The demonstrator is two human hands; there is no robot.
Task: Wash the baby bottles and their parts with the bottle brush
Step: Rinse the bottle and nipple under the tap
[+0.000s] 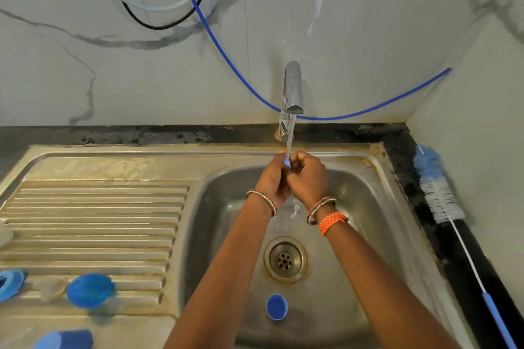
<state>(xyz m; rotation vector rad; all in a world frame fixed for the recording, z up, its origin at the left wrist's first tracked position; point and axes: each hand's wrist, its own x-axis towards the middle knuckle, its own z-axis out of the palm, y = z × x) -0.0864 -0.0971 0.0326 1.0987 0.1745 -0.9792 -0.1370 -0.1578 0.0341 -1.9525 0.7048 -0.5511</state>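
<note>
So I've got a small blue part (287, 162) pinched between both hands under the running tap (292, 88), over the sink (377, 207). Left hand (273, 178) and right hand (307, 176) are both curled round it; it's mostly hidden, only a blue tip pokes up into the stream, so its long axis looks roughly upright, but I can't really tell what piece it is. Looks like the rinse step to me. The brush (438, 195) isn't in use: it lies on the bench along the right wall, bristle end away from me, handle toward me. A blue cap (276, 307) sits in the basin near the drain (285, 260), more blue parts (90, 290) on the drainboard. Next move, I reckon: set this one aside, then grab the cap.
</note>
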